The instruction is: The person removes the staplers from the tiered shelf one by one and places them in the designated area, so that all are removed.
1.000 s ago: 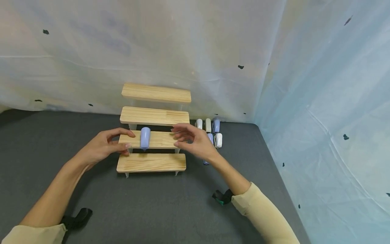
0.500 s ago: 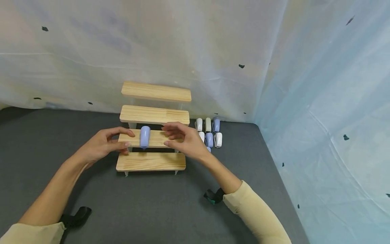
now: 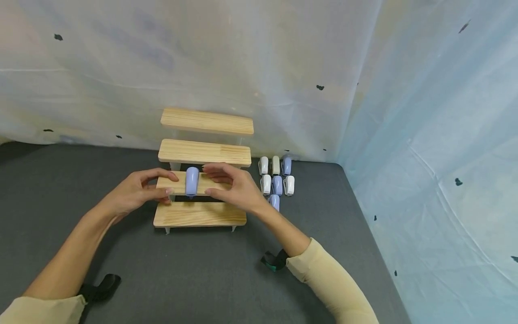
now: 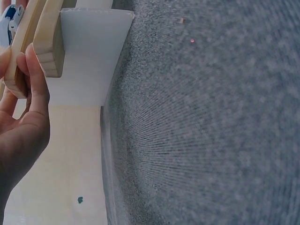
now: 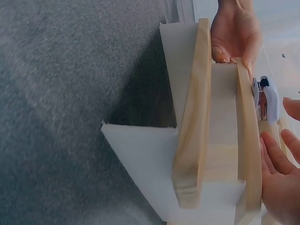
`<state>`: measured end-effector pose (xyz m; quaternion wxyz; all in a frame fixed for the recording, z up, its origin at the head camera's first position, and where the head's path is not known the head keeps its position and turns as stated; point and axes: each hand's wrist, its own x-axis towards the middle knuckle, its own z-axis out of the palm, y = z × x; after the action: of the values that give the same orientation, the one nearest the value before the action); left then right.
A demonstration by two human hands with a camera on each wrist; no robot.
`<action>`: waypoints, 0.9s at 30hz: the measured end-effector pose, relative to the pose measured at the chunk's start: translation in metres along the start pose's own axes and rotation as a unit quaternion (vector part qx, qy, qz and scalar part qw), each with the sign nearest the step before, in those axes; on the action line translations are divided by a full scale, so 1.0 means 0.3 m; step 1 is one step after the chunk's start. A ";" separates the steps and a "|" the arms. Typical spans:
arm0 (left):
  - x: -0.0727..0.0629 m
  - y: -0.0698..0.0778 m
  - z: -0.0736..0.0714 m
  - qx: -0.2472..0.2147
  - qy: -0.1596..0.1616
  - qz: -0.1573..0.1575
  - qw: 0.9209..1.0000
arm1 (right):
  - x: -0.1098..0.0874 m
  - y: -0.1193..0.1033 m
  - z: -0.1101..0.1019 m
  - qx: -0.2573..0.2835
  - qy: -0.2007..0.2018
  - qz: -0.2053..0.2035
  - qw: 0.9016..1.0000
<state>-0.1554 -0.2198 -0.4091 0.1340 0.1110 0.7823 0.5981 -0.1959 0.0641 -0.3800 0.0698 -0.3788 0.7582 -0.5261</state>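
Note:
A small lavender stapler sits on the second board from the bottom of a stepped wooden display stand, left of that board's middle. My left hand grips the board's left end; in the left wrist view the fingers and thumb of this hand pinch the wood. Close to the stapler's right side hovers my right hand, its fingers bent loosely and nothing between them. In the right wrist view a small gap separates those fingers from the stapler.
Several white, cream and lavender staplers stand in rows on the dark grey table, right of the stand. Two higher boards, including the top board, rise behind. A pale curtain hangs at the back and right.
My right hand has moved left along the board towards the stapler, uncovering more of the staplers on the table. My left hand stays at the board's end.

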 end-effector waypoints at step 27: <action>-0.003 -0.002 -0.003 0.002 -0.008 0.014 1.000 | 0.049 -0.041 0.064 -0.128 -0.022 0.040 0.991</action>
<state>-0.1549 -0.2212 -0.4093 0.1313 0.1271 0.7806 0.5977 -0.1906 0.0384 -0.3736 0.0584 -0.3656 0.8320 -0.4132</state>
